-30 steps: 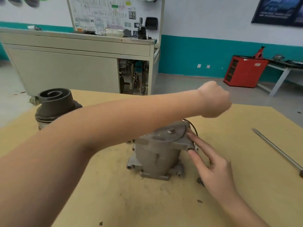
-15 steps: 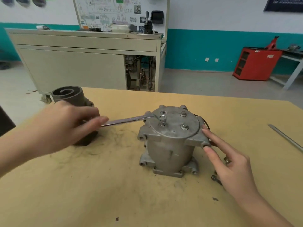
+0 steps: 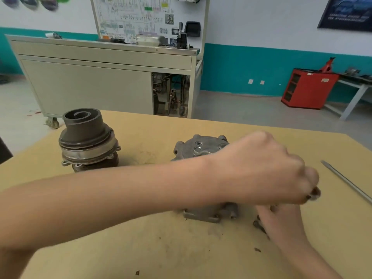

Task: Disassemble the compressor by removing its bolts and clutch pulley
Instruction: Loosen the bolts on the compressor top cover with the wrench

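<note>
At the far left of the bench point(image 3: 141, 248) we note a scroll assembly point(image 3: 86, 137) standing upright, spiral uppermost, well apart from the work. It sits near the left edge, and in our judgement a swing of the elbow could knock it to the floor. At centre the compressor housing point(image 3: 198, 147) stands on its base flange with no clamp visible. Open bolt holes show in its top plate, and its body is largely hidden behind the left forearm lying across it. The left hand point(image 3: 261, 168) sits to the right of the housing, fingers point(image 3: 310, 176) curled tight about a dark metal piece point(image 3: 313, 193) that we cannot identify. Any tool joining it to the housing is out of sight. Beneath it the right hand point(image 3: 281, 224) lies low, just beside the housing's near right side. Its fingers are covered, so we cannot tell whether they grip anything. We judge three hazards here. A hard pull on a stiff bolt may tip or spin the unsecured housing. A slip would drive the left knuckles onto the right hand directly below. What appear to be loose bolts point(image 3: 258, 224) by the right wrist could be swept off and lost. At the far right a long steel rod point(image 3: 346, 182) lies on the bench, where it could roll if jolted.
</note>
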A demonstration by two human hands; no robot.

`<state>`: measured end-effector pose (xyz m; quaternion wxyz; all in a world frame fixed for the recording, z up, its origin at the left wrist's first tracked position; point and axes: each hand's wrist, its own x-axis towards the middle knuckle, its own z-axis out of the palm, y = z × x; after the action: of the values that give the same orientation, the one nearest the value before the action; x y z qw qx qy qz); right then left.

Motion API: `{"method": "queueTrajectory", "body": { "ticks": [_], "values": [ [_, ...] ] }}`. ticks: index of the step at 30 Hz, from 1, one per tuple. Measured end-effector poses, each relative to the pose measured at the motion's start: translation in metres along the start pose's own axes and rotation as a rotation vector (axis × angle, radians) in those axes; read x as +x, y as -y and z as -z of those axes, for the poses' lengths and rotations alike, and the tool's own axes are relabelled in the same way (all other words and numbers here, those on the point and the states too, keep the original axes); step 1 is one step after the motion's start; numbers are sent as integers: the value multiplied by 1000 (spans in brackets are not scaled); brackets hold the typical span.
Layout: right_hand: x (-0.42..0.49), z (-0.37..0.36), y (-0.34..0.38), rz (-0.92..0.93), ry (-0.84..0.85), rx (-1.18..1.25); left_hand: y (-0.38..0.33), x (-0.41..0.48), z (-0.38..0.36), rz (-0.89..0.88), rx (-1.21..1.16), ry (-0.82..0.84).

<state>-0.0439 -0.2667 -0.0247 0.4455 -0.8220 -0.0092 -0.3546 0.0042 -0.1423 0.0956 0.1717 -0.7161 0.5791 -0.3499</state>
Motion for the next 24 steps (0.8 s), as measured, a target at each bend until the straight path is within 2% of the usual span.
{"method": "queueTrajectory", "body": {
  "ticks": [3, 4, 7, 9, 11, 13, 16, 20, 24],
  "values": [
    [3, -1, 3, 115, -12, -103, 30, 72, -32, 191, -303, 76],
    [4, 0, 3, 148, -19, -127, 48, 89, -46, 285, -458, 173],
    [5, 2, 1, 213, -6, -143, 108, 92, -103, 602, -1055, 520],
    [5, 3, 1, 227, 3, -139, 135, 57, -134, 861, -1443, 546],
    [6, 3, 2, 237, 4, -147, 150, 8, -149, 1077, -1778, 377],
    [6, 3, 2, 231, 7, -142, 156, -44, -145, 1214, -2075, 102],
    [4, 3, 3, 207, 19, -145, 141, -122, -120, 1202, -2349, -247],
    [3, -2, 5, 187, -1, -150, 107, -166, -81, 1167, -2345, -411],
    [16, 1, 13, 239, -102, -191, 98, -156, -67, 1249, -2306, -581]
  ]
}}
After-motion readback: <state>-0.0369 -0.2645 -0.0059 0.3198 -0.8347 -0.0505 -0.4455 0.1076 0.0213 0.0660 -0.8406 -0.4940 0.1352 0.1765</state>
